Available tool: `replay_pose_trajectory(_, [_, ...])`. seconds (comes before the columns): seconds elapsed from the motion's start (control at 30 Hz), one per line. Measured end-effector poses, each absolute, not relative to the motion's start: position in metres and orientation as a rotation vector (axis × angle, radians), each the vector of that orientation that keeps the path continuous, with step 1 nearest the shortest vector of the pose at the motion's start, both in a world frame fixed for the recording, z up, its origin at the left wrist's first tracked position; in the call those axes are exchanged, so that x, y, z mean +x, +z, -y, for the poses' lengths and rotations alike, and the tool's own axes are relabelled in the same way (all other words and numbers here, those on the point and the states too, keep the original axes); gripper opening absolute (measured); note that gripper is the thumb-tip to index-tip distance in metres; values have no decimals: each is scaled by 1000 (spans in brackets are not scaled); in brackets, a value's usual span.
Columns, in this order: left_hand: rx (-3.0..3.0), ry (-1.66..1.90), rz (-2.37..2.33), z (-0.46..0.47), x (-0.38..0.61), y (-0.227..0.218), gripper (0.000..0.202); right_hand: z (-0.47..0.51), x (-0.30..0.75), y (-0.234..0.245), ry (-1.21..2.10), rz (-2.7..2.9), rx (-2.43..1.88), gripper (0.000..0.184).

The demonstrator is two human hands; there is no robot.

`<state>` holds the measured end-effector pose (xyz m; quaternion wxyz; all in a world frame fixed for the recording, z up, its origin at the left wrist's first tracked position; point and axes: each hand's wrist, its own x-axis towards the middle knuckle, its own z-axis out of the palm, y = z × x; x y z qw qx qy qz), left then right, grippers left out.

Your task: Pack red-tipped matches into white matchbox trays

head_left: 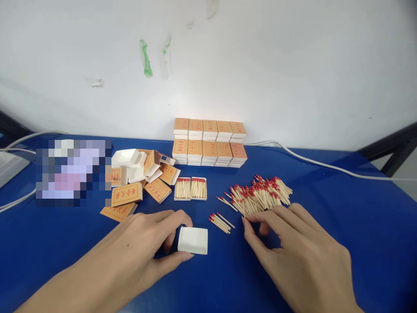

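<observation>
Between the thumb and fingers of my left hand (pixel 153 245) is a white matchbox tray (pixel 193 240), its hollow side up with nothing visible inside. My right hand (pixel 293 248) is at the near edge of a heap of red-tipped matches (pixel 260 193), thumb and forefinger pinched on a matchstick (pixel 244 210). A small row of loose matches (pixel 221 223) lies between the two hands. Beyond the held tray, two trays filled with matches (pixel 190 198) stand side by side, red heads pointing away from me.
Stacked matchboxes (pixel 209 150) form two rows near the white wall (pixel 260 65). On the left is a jumble of orange sleeves (pixel 126 194) and white trays (pixel 124 158), beside a blurred-out item (pixel 73 169). A white cable (pixel 309 164) crosses the back right of the blue table (pixel 342 208).
</observation>
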<state>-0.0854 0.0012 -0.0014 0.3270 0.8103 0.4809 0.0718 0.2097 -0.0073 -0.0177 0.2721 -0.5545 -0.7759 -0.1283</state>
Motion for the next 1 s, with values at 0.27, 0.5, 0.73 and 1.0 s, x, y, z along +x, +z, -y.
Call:
replay_pose_trajectory(0.27, [2122,172,-1276,-1,-88,-5,17,11,209,-17,-353,2108,-1476,27])
replay_pose_trajectory(0.5, [2106,168,-1268,-3,-86,-3,13,12,207,-14,-279,2157,-1345,22])
replay_pose_trajectory(0.73, [2119,205,-1257,-1,-87,-4,12,5,210,-19,-179,2291,-1248,23])
replay_pose_trajectory(1.0, [2127,204,-1253,-3,-86,-3,11,6,206,-22,-35,2157,-1310,14])
